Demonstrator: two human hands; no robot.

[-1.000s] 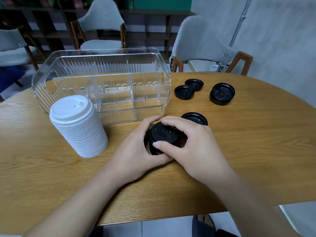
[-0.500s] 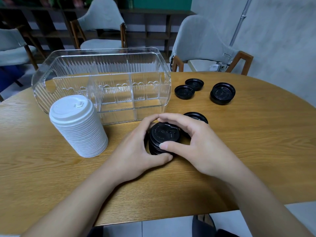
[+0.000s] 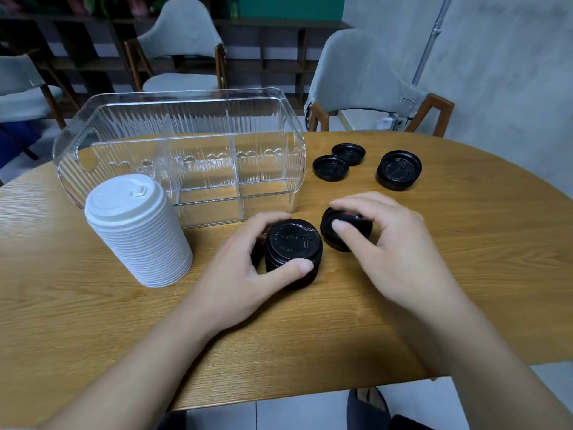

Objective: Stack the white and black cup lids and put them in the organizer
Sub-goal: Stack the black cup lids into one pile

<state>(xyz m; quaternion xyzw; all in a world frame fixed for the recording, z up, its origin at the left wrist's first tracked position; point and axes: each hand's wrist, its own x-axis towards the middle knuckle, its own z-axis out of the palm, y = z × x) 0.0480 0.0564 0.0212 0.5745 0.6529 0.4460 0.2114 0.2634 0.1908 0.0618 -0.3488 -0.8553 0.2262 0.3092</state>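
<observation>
A short stack of black lids (image 3: 291, 246) stands on the wooden table (image 3: 465, 243), and my left hand (image 3: 248, 274) grips it with thumb in front and fingers behind. Just to its right lies a single black lid (image 3: 344, 228); my right hand (image 3: 393, 246) pinches it between thumb and fingers. A tall stack of white lids (image 3: 136, 231) stands at the left. The clear plastic organizer (image 3: 186, 156) sits behind, with nothing inside. Two upturned black lids (image 3: 330, 167) (image 3: 348, 153) and a small black stack (image 3: 399, 169) lie farther back on the right.
Grey chairs with wooden frames stand behind the table, one (image 3: 359, 79) close to its far right edge. The table's front edge (image 3: 310, 395) runs just below my forearms.
My right hand let go of the black stack and moved right onto the single black lid beside it. My left hand stays on the stack.
</observation>
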